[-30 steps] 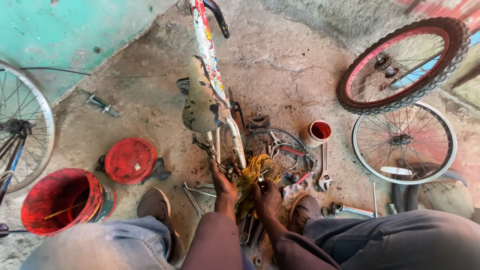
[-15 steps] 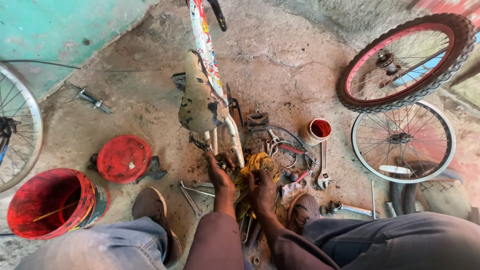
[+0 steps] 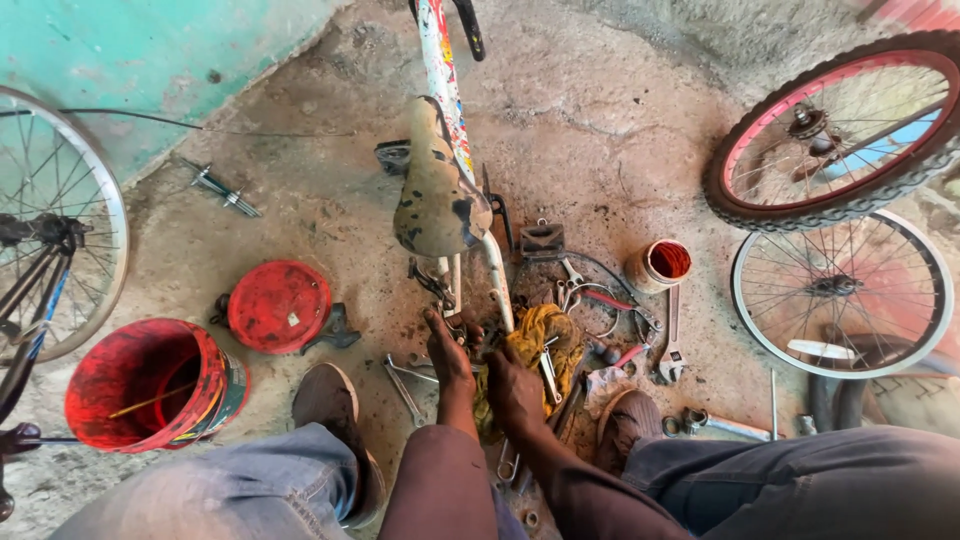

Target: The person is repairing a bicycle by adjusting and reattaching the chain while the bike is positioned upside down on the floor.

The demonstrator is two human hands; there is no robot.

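We see left hand (image 3: 447,345) fingers on the small metal parts at the white bike frame's base (image 3: 497,290) | right hand (image 3: 512,385) closed on crumpled yellow rag (image 3: 545,335) just beside it | advice: steady frame, wipe slowly | red plastic bucket (image 3: 150,385) far left.

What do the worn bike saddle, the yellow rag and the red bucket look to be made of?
Worn bike saddle: likely vinyl over padding, with the tan cover peeling in dark patches. Yellow rag: soft cloth, crumpled into folds and stained. Red bucket: probably plastic, a smooth round wall smeared with red paint.
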